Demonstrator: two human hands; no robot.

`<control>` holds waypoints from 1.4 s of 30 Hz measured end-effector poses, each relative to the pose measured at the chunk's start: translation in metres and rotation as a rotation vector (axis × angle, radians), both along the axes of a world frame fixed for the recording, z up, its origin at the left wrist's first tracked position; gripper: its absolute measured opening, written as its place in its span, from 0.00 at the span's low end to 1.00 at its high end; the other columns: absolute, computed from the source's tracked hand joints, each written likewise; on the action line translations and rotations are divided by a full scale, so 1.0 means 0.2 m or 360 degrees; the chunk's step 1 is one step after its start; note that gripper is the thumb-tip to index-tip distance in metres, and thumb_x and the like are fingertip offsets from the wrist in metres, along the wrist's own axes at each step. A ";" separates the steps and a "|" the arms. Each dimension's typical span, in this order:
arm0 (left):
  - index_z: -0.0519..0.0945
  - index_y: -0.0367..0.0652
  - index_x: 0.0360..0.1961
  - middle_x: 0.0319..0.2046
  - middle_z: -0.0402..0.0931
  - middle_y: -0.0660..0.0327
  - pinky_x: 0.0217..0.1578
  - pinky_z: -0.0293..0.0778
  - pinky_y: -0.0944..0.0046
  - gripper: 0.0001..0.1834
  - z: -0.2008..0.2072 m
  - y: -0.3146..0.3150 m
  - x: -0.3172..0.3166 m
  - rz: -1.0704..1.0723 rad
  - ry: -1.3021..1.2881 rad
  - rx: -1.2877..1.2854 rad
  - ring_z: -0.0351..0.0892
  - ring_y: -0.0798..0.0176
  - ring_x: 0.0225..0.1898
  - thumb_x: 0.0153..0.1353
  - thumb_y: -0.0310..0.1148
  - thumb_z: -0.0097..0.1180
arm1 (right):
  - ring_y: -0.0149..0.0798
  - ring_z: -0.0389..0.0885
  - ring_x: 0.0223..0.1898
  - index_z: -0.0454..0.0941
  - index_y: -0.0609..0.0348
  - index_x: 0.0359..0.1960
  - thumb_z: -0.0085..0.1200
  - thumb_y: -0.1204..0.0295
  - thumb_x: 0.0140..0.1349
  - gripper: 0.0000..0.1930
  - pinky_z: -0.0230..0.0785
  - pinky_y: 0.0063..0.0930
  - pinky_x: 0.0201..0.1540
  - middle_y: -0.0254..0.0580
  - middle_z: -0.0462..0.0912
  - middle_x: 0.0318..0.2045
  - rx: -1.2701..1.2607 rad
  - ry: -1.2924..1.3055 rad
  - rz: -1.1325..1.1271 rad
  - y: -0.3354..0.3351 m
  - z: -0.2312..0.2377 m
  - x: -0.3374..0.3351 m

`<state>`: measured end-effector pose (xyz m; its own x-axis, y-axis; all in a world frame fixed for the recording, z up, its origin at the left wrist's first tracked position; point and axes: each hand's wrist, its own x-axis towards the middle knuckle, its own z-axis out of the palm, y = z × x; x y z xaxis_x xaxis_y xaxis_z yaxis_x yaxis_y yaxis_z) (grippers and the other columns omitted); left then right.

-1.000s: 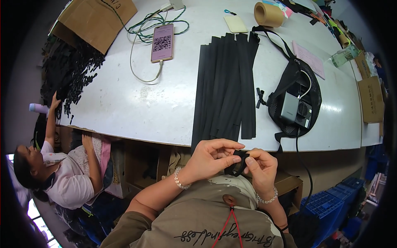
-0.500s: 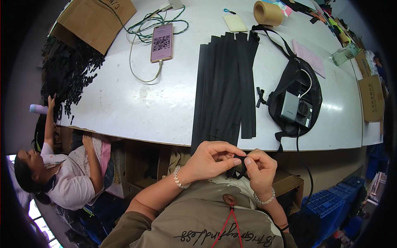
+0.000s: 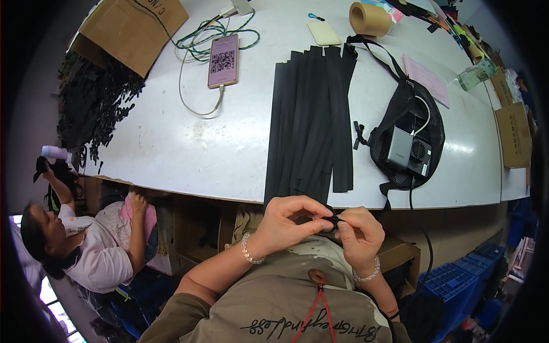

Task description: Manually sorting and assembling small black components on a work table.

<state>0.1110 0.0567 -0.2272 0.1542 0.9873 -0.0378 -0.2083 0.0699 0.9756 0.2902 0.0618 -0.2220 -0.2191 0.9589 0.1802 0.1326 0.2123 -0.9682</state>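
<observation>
- head view, looking down: the left hand [image 3: 289, 220] and right hand [image 3: 357, 231] meet close to the chest, just below the table's near edge.
- both hands are nearly closed, fingertips pinched from either side on a small black piece [image 3: 330, 219]; it is mostly hidden, so its exact shape cannot be told.
- each wrist wears a pale bead bracelet.
- at 12 o'clock from the hands, a row of long black strips [image 3: 311, 123] lies flat on the white table [image 3: 171, 143], their near ends hanging over the edge just above the fingers.
- at 2 o'clock, a black mesh pouch [image 3: 409, 137] holds a grey device with a cable.
- at 11 o'clock, farther off, a pink phone [image 3: 223, 53] sits plugged into a cord.
- at 9 o'clock, below table level, another person sits in a white top.
- risk, as a judgement: the piece is tiny and held over the lap, so a loosened pinch could drop it under the table.
</observation>
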 end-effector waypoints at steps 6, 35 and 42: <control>0.80 0.38 0.27 0.28 0.80 0.60 0.32 0.75 0.72 0.07 -0.02 0.02 0.00 0.0030 0.0061 0.0320 0.80 0.68 0.31 0.46 0.19 0.64 | 0.37 0.78 0.27 0.77 0.65 0.31 0.55 0.82 0.52 0.05 0.71 0.23 0.30 0.45 0.79 0.27 0.0268 -0.0078 0.0033 0.02 0.01 0.00; 0.75 0.36 0.34 0.32 0.75 0.63 0.35 0.75 0.75 0.10 0.00 0.00 0.05 0.0134 -0.0032 -0.0002 0.75 0.75 0.32 0.50 0.19 0.61 | 0.30 0.78 0.30 0.77 0.68 0.42 0.61 0.83 0.47 0.17 0.70 0.19 0.34 0.44 0.80 0.32 -0.0056 0.0138 -0.0188 0.00 0.00 -0.05; 0.73 0.37 0.37 0.33 0.74 0.63 0.37 0.74 0.75 0.13 -0.01 0.00 0.06 0.0127 -0.0165 -0.0091 0.75 0.76 0.34 0.50 0.19 0.61 | 0.29 0.77 0.31 0.77 0.70 0.39 0.57 0.85 0.51 0.12 0.72 0.17 0.29 0.44 0.79 0.32 -0.0284 0.0243 -0.0056 0.00 -0.01 -0.02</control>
<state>0.1221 0.0562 -0.2283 0.0809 0.9933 -0.0822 -0.3148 0.1037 0.9435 0.2859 0.0620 -0.2231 -0.1681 0.9851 0.0354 -0.0139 0.0335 -0.9993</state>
